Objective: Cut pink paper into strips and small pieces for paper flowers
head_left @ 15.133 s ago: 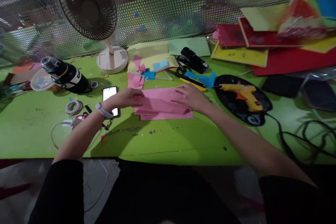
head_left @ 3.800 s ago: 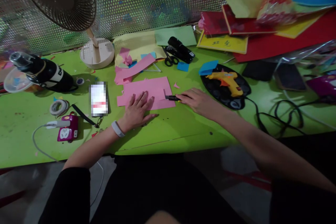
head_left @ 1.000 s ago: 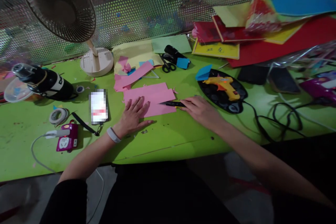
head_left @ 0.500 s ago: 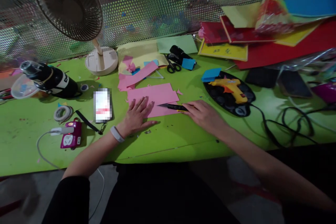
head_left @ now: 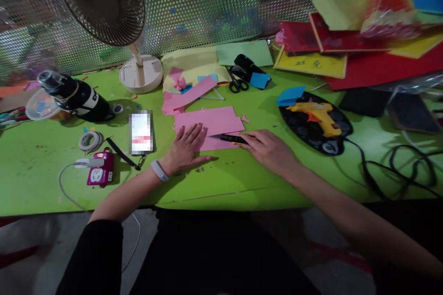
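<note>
The right hand (head_left: 268,151) holds a utility knife (head_left: 231,138) that points left, at the left hand (head_left: 182,151). The left hand lies flat and spread on pink paper (head_left: 223,119).

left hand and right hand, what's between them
In the head view, pink paper and a craft knife lie there; the knife, held in the right hand, points its blade over the paper toward the left hand.

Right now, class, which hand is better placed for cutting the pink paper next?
Probably the right hand: it holds the knife, which points across the pink paper toward the left hand. That hand shows no tool and rests partly on the paper.
</note>
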The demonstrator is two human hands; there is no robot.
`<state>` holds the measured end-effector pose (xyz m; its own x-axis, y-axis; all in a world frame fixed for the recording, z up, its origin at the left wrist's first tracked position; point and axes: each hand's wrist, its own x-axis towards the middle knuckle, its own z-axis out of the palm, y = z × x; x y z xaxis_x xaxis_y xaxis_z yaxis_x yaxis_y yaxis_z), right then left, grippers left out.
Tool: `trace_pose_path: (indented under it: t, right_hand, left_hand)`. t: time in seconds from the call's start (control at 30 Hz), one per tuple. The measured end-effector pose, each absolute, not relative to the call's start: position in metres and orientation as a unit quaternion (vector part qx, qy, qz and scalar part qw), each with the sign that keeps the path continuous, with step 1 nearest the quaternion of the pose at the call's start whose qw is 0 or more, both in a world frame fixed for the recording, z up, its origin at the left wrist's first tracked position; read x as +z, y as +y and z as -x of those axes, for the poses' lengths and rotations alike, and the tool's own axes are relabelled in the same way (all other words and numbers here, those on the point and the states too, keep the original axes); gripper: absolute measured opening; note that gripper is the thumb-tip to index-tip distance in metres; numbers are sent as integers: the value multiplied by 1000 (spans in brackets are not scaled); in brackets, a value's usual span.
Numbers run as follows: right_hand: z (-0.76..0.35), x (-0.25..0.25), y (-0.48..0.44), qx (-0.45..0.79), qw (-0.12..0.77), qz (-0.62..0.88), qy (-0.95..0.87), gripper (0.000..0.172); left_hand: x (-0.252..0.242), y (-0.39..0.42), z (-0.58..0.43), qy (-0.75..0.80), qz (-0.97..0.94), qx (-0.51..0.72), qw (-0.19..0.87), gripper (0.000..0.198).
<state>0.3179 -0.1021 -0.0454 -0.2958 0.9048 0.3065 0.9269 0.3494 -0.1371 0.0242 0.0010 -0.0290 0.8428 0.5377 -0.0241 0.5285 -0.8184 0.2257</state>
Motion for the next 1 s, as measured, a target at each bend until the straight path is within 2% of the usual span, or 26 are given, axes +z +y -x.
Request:
trace_pose_path:
  t: [0.13, 0.27, 0.37, 0.47, 0.7, 1.0]
  right_hand:
    - [-318, -48, -97, -25, 165, 560, -812, 36]
    - [-317, -49, -97, -50, 150, 559, -814, 39]
    - [-317, -49, -100, -70, 144, 563, -811, 41]
    - [-316, -47, -101, -58, 151, 561, -812, 41]
    - [-302, -46, -87, -34, 149, 562, -813, 41]
    - [-310, -50, -96, -25, 158, 558, -815, 40]
  left_hand:
    - [-13, 13, -23, 279, -949, -4, 148, 84]
    - [23, 52, -20, 359, -915, 20, 184, 46]
    - [40, 84, -21, 348, -896, -85, 263, 38]
    - [42, 101, -26, 323, -900, -170, 237, 26]
    - [36, 103, -35, 312, -895, -221, 229, 34]
    - [32, 102, -32, 305, -903, -205, 223, 32]
